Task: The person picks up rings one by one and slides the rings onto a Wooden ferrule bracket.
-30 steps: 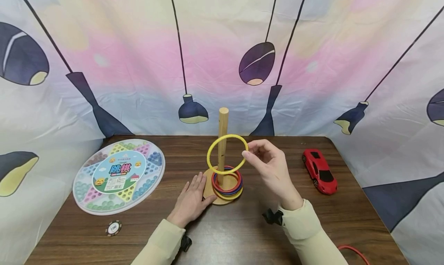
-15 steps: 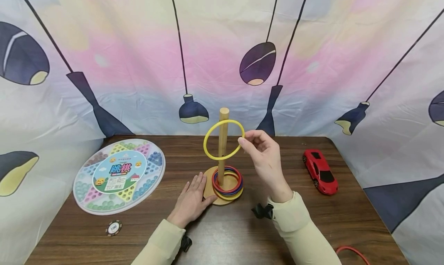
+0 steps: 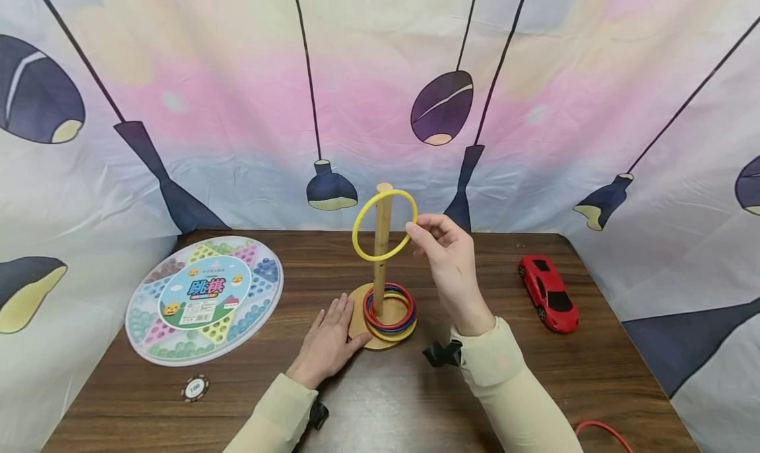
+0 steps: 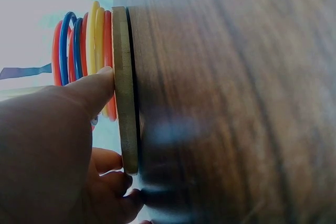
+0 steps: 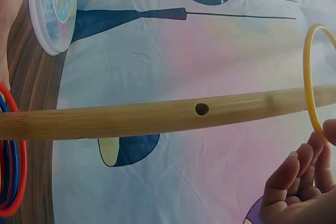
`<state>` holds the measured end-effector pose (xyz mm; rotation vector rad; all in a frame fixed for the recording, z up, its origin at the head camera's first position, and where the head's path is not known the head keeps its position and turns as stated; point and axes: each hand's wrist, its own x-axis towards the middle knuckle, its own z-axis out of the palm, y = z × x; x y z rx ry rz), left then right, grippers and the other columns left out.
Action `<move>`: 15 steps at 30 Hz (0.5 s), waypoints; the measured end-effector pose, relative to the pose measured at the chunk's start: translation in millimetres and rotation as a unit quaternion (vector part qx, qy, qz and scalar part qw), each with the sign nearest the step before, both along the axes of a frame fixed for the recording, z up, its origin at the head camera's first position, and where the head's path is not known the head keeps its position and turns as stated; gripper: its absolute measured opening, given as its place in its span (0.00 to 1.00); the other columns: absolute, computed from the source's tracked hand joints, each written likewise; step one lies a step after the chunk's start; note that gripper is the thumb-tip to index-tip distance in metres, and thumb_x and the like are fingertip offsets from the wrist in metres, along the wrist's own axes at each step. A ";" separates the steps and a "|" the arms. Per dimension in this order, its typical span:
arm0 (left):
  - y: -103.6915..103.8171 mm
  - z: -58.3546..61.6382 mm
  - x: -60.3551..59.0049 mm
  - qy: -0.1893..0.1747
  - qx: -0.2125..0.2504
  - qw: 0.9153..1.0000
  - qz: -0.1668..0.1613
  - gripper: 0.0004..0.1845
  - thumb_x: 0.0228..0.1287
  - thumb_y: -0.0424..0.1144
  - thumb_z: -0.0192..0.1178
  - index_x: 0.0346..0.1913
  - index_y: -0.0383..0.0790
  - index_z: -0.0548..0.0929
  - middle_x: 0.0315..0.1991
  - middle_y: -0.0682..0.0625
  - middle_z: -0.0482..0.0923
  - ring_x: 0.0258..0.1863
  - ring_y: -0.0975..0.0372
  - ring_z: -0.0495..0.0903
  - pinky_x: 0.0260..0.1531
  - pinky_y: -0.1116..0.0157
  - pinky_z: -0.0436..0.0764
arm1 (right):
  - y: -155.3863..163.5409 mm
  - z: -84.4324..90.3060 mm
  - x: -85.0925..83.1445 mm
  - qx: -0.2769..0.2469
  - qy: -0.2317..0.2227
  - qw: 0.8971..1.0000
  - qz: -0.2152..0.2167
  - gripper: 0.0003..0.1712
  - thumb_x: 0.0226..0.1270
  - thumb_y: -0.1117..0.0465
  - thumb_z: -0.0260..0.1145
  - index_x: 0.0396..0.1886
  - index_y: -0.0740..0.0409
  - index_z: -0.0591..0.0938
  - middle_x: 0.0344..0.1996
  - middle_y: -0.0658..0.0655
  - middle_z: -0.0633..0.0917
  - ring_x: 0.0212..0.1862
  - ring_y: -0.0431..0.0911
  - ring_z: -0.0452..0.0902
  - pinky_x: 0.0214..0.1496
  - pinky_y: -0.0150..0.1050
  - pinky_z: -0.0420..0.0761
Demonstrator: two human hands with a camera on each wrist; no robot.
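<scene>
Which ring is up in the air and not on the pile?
The yellow ring pinched by the right hand, near the peg's top; the others lie stacked on the base.

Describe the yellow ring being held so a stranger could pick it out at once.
Find the upright wooden peg at the middle of the brown table. The yellow ring is up near its top, pinched by the right hand. Unlike the rings stacked on the base, it is raised.

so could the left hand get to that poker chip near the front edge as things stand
Probably yes. The left hand lies flat against the wooden base and holds nothing, and the stretch of table between it and the poker chip shows nothing in the way. It would have to leave the base.
</scene>
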<state>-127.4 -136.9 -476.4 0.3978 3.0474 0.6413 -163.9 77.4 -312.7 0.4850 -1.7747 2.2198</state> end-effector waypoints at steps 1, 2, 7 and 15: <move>0.0 0.1 0.0 0.000 0.000 1.000 0.001 0.44 0.69 0.60 0.54 0.73 0.30 0.58 0.74 0.37 0.52 0.74 0.47 0.51 0.70 0.46 0.52 | -0.4 0.6 -0.4 -0.002 -0.001 1.000 0.001 0.11 0.65 0.62 0.68 0.41 0.66 0.80 0.30 0.55 0.81 0.33 0.48 0.75 0.35 0.36 0.78; 0.0 0.1 0.0 -0.001 0.000 1.000 0.001 0.44 0.69 0.60 0.53 0.73 0.30 0.58 0.75 0.37 0.52 0.74 0.47 0.51 0.70 0.46 0.52 | -0.8 1.2 -0.7 -0.005 -0.003 1.000 0.002 0.11 0.65 0.62 0.68 0.41 0.65 0.80 0.29 0.55 0.81 0.33 0.49 0.75 0.35 0.36 0.79; 0.0 -0.3 -0.1 -0.001 -0.001 1.000 0.001 0.44 0.69 0.60 0.53 0.74 0.30 0.58 0.75 0.37 0.52 0.74 0.47 0.51 0.70 0.46 0.52 | -2.2 3.3 -1.7 -0.021 -0.009 1.000 0.011 0.10 0.65 0.62 0.69 0.41 0.64 0.80 0.29 0.55 0.81 0.33 0.50 0.76 0.35 0.36 0.79; 0.2 1.1 0.7 0.000 0.001 1.000 -0.001 0.43 0.69 0.60 0.54 0.73 0.29 0.58 0.74 0.37 0.52 0.74 0.46 0.52 0.70 0.46 0.53 | -3.0 6.9 -2.5 -0.041 -0.014 0.999 0.009 0.09 0.65 0.63 0.68 0.40 0.63 0.80 0.29 0.55 0.82 0.33 0.48 0.77 0.34 0.34 0.78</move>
